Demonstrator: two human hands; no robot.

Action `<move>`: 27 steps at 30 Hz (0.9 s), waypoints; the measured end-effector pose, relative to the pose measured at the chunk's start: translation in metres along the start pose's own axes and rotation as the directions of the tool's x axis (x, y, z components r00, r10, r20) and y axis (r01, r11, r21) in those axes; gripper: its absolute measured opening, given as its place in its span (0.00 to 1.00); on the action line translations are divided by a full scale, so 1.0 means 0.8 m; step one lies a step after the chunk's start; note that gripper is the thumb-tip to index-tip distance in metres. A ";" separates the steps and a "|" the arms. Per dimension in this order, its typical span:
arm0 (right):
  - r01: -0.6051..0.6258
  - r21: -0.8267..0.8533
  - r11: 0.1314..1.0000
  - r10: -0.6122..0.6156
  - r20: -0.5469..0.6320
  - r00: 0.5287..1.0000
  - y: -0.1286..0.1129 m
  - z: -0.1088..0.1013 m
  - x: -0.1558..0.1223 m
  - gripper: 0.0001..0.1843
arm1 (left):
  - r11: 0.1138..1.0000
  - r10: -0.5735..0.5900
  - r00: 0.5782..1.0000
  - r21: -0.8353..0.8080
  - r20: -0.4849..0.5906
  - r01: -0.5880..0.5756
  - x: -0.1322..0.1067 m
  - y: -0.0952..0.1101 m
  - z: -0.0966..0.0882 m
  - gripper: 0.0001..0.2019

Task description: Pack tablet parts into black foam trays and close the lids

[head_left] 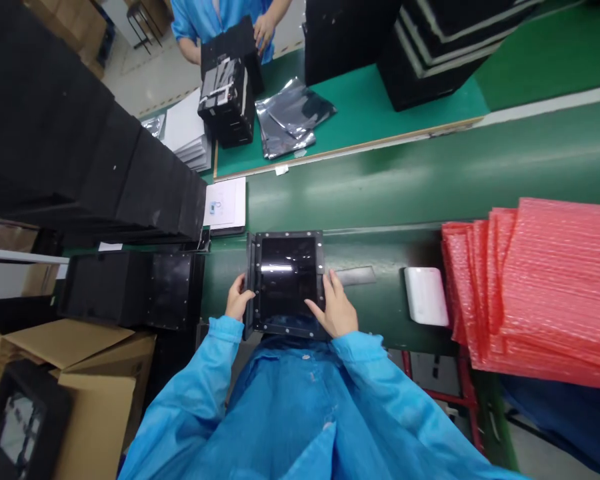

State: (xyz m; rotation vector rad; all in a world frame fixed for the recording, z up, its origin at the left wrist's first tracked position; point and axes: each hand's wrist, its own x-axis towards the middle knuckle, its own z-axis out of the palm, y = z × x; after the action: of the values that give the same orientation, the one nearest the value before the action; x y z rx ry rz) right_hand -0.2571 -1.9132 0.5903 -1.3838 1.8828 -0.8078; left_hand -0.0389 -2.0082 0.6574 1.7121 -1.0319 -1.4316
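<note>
A black display panel (287, 280) with a glossy screen and bright screw points round its frame lies at the near edge of the green bench, in front of my body. At its left side stands a narrow black strip (250, 293), which may be part of the frame or a separate piece. My left hand (239, 300) grips this left side, thumb on top and fingers down the outer edge. My right hand (336, 310) holds the right edge, its thumb over the frame; the undersides of both grips are hidden. Just right of the panel lies a flat grey strip (356, 275).
Red bubble-wrap bags (555, 287) are piled at right beside a white box-like object (426, 296). Black foam blocks (130, 160) form a wall at left, above an open carton (95, 400). Across the bench (380, 187), a co-worker's hand (264, 32) touches black foam near silvery bags (293, 117).
</note>
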 end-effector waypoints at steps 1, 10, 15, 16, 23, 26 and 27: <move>0.024 -0.085 0.996 -0.023 0.007 1.000 -0.010 -0.005 -0.006 0.33 | 1.000 0.008 1.000 -0.014 0.003 -0.008 0.001 -0.003 0.002 0.27; -0.319 0.547 0.774 0.304 0.121 0.945 -0.059 -0.033 0.036 0.35 | 0.992 0.077 0.973 -0.118 0.218 -0.052 0.021 -0.021 -0.018 0.30; -0.249 0.239 0.939 0.240 0.066 0.969 -0.110 -0.036 0.061 0.28 | 0.948 0.227 0.970 0.210 0.089 -0.241 0.036 -0.011 -0.080 0.36; -0.223 0.194 0.955 0.216 0.057 0.975 -0.120 -0.036 0.059 0.27 | 0.934 0.260 0.964 0.241 0.054 -0.265 0.034 -0.010 -0.088 0.38; -0.230 0.524 0.820 0.034 0.358 0.933 -0.134 -0.027 0.027 0.48 | 0.952 0.044 0.893 -0.290 0.448 0.098 -0.006 -0.005 -0.090 0.32; -0.282 0.640 0.715 -0.053 0.452 0.891 -0.107 -0.029 0.028 0.44 | 0.905 0.051 0.958 -0.420 0.282 0.075 -0.026 0.006 -0.101 0.29; -0.309 0.647 0.697 -0.060 0.483 0.874 -0.094 -0.031 0.032 0.40 | 0.901 0.055 0.979 -0.432 0.198 0.036 -0.035 0.011 -0.109 0.29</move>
State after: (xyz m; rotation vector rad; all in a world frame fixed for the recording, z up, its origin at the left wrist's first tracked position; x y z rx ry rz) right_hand -0.2409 -1.9541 0.6611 -0.8238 1.0722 -0.8926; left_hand 0.0433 -1.9869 0.6933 1.2543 -0.7454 -1.7092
